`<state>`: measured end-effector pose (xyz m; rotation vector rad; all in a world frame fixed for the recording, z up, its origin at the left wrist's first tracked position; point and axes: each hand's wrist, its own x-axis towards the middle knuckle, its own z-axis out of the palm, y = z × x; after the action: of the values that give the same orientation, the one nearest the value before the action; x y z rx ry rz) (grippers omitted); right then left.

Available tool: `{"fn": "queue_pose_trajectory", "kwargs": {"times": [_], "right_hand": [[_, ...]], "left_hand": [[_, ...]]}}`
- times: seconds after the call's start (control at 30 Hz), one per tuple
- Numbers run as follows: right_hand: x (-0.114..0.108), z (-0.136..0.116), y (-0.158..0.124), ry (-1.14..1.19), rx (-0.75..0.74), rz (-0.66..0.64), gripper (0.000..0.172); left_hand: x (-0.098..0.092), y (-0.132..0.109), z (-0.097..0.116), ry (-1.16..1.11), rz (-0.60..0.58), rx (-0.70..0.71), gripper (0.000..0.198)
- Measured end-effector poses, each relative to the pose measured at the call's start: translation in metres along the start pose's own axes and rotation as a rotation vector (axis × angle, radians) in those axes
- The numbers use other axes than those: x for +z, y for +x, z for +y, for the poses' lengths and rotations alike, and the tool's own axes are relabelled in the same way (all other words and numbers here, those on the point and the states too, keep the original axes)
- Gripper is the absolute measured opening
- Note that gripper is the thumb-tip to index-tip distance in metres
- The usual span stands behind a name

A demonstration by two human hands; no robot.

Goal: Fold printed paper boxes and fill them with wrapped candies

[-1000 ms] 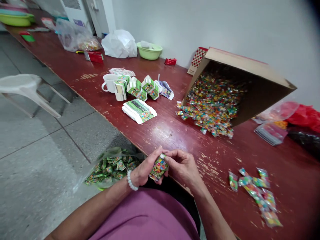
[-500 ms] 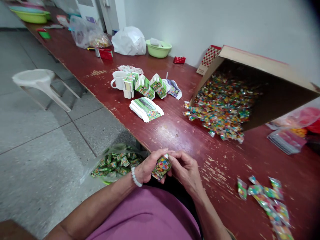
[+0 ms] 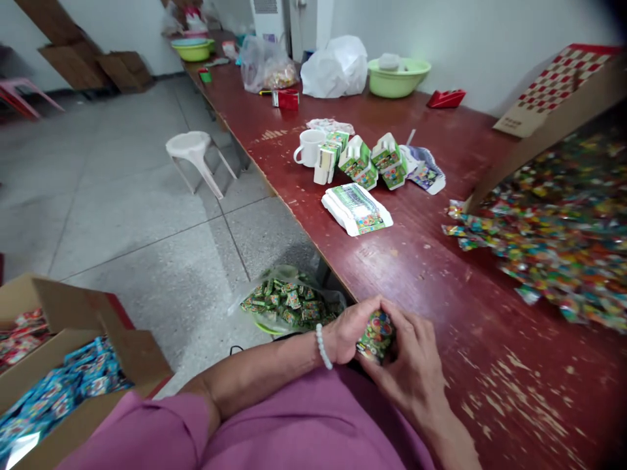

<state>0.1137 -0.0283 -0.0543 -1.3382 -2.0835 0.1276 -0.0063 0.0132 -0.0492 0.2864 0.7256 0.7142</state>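
A small green patterned packet (image 3: 376,334) is held between my two hands near the table's front edge. My left hand (image 3: 349,329), with a pale bead bracelet at its wrist, wraps the packet's left side. Fingers of my right hand (image 3: 414,349) curve round the other side. Left of my hands, a clear bag of green packets (image 3: 289,301) sits below table height. Flat green and white cartons (image 3: 356,209) lie stacked on the red table (image 3: 406,261), with small green boxes (image 3: 360,160) standing behind them.
Wrapped candies (image 3: 548,241) spill from a large cardboard box (image 3: 539,140) on the right. A white mug (image 3: 309,147) stands by the green boxes. At the lower left are cartons of blue packets (image 3: 63,391) and red packets (image 3: 24,336). A white stool (image 3: 193,147) stands on the floor.
The view has turned left, bringing the cartons of blue and red packets into sight. My right hand's fingers have closed further round the green packet.
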Motion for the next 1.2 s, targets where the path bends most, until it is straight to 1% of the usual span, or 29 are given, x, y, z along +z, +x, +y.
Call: {"fn": "queue_pose_trajectory", "kwargs": {"times": [0.07,0.13,0.17,0.2,0.23,0.27,0.33,0.37,0.4,0.47,0.57,0.6,0.67,0.73,0.77,0.83,0.9,0.97,1.1,1.2], "right_hand": [[0.006,-0.002,0.008,0.125,0.023,-0.076,0.083],[0.01,-0.002,0.013,0.232,0.051,-0.143,0.092],[0.011,0.001,0.014,0.264,0.076,-0.145,0.091],[0.011,0.006,0.014,0.276,0.111,-0.116,0.086],[0.01,0.013,0.013,0.268,0.155,-0.07,0.077],[0.008,0.021,0.01,0.25,0.205,-0.017,0.066],[0.006,0.04,0.004,0.211,0.291,0.068,0.047],[0.005,0.048,0.001,0.195,0.311,0.092,0.041],[0.006,0.054,-0.001,0.171,0.315,0.1,0.037],[0.007,0.061,-0.004,0.108,0.284,0.085,0.032],[0.009,0.06,-0.004,0.035,0.215,0.048,0.028],[0.009,0.059,-0.004,0.037,0.206,0.047,0.027],[0.008,0.057,-0.004,0.069,0.206,0.058,0.023],[0.006,0.057,-0.004,0.109,0.215,0.065,0.019],[0.006,0.057,-0.004,0.127,0.221,0.066,0.018],[0.006,0.057,-0.004,0.152,0.231,0.069,0.016],[0.007,0.057,-0.003,0.167,0.239,0.072,0.015],[0.007,0.057,-0.002,0.178,0.243,0.076,0.015],[0.007,0.057,-0.002,0.202,0.255,0.071,0.015],[0.006,0.056,-0.001,0.216,0.267,0.073,0.015]], "left_hand": [[-0.012,-0.005,0.008,0.13,0.018,0.048,0.048],[-0.033,-0.016,0.022,0.444,0.12,0.164,0.053],[-0.046,-0.024,0.031,0.679,0.208,0.251,0.053],[-0.06,-0.032,0.042,0.95,0.33,0.352,0.052],[-0.074,-0.042,0.053,1.044,0.385,0.383,0.048],[-0.088,-0.051,0.066,1.1,0.429,0.397,0.044],[-0.108,-0.063,0.09,1.194,0.512,0.44,0.043],[-0.113,-0.065,0.101,1.238,0.547,0.478,0.043],[-0.114,-0.063,0.111,1.285,0.569,0.521,0.042],[-0.104,-0.045,0.129,1.377,0.587,0.613,0.038],[-0.072,0.003,0.148,1.546,0.574,0.719,0.034],[-0.06,0.021,0.153,1.613,0.57,0.743,0.037],[-0.041,0.054,0.159,1.75,0.563,0.773,0.049],[-0.027,0.077,0.161,1.87,0.567,0.778,0.061],[-0.024,0.085,0.162,1.923,0.573,0.775,0.063],[-0.02,0.095,0.163,2.013,0.588,0.761,0.058],[-0.02,0.101,0.165,2.083,0.602,0.751,0.051],[-0.021,0.104,0.169,2.131,0.615,0.745,0.048],[-0.017,0.106,0.173,2.162,0.634,0.755,0.048],[-0.012,0.101,0.167,2.127,0.632,0.807,0.045]]}}
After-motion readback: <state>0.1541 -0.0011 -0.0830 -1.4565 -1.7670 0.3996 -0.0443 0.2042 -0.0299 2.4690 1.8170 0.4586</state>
